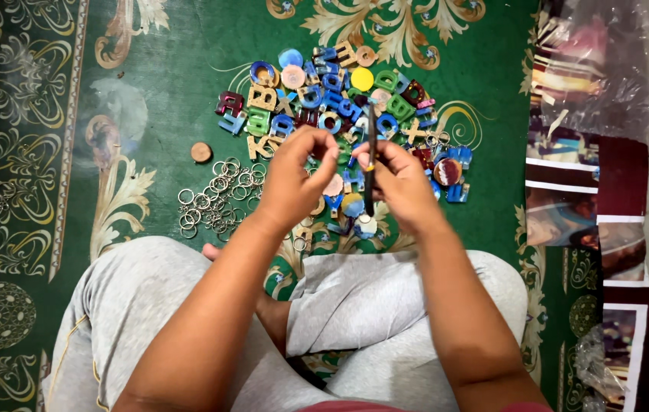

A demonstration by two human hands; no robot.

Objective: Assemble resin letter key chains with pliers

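A green patterned carpet [164,99] lies under my crossed legs. My left hand [294,179] pinches something small I can't make out; my right hand [401,183], just beside it, grips thin dark pliers [371,152], long axis upright. Left lie key rings [214,198]; beyond, resin letters [340,99].

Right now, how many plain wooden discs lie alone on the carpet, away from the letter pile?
1: a small wooden disc left of the letter pile, above the metal rings. Others may hide behind the hands.
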